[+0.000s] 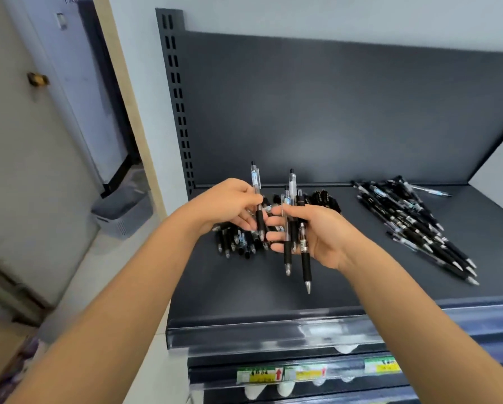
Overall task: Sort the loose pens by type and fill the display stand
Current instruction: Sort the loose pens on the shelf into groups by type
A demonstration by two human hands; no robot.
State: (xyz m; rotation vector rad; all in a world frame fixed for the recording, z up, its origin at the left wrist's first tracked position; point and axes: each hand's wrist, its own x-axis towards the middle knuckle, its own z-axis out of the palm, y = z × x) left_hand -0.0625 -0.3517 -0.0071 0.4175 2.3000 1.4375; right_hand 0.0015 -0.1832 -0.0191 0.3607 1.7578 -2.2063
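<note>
- Left hand (pixel 230 207) pinches one slim clear plastic pen with black rubber grip (pixel 256 185), upright.
- Right hand (pixel 323 234), just beside it, grips a bunch of similar pens (pixel 305 258).
- Pens seem light, stiff, slick; the rubber grip suits holding.

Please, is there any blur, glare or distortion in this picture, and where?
Head view: the wide lens bends the shelf edge; motion blur smears the right pen pile; glare streaks the clear label strip; left hand and right hand, holding pens, look fairly sharp.
</note>
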